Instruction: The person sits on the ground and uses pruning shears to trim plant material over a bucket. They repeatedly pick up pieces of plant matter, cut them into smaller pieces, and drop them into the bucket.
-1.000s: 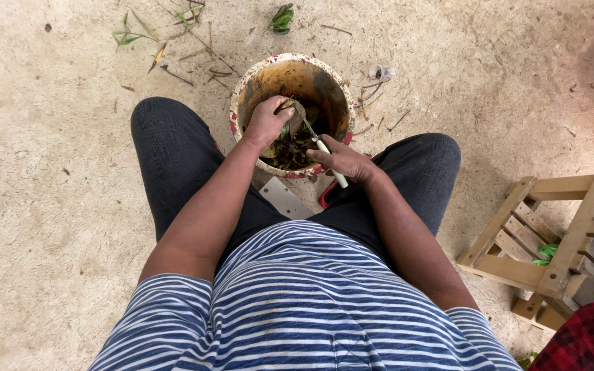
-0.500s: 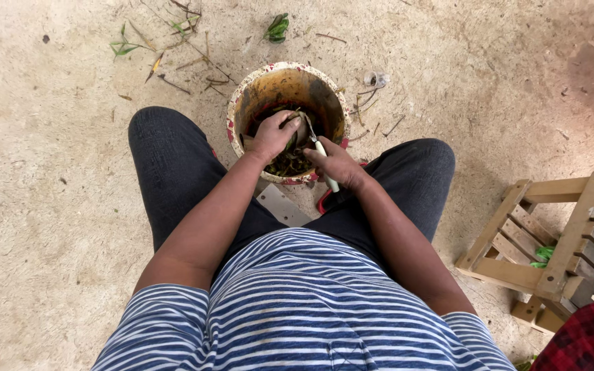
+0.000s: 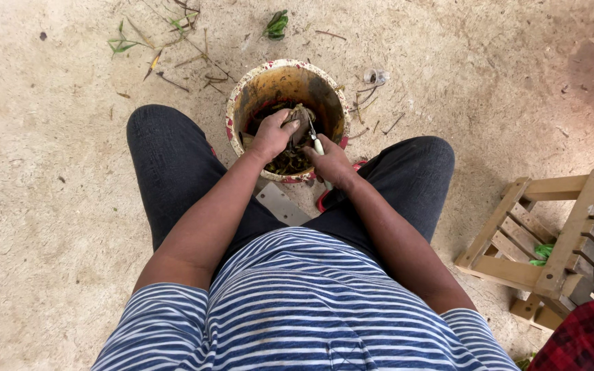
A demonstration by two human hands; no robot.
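Observation:
A worn bucket [image 3: 242, 96] with a stained rim stands on the ground between my knees, holding dark plant scraps. My left hand [image 3: 271, 135] is over the bucket, shut on a brownish lump [image 3: 302, 118] of plant matter. My right hand [image 3: 331, 163] sits just to the right of it, shut on a small knife [image 3: 317, 144] with a pale handle, its blade against the lump. Both hands nearly touch above the bucket's near side.
A wooden slatted stool or crate [image 3: 551, 240] stands at the right with green bits in it. Twigs and green leaves [image 3: 173, 41] lie scattered beyond the bucket. A flat grey piece [image 3: 282, 205] lies between my legs. Red checked cloth [image 3: 586, 340] shows at bottom right.
My left hand has turned the lump over the bucket and shifted slightly right; my right hand has moved up closer to it with the knife.

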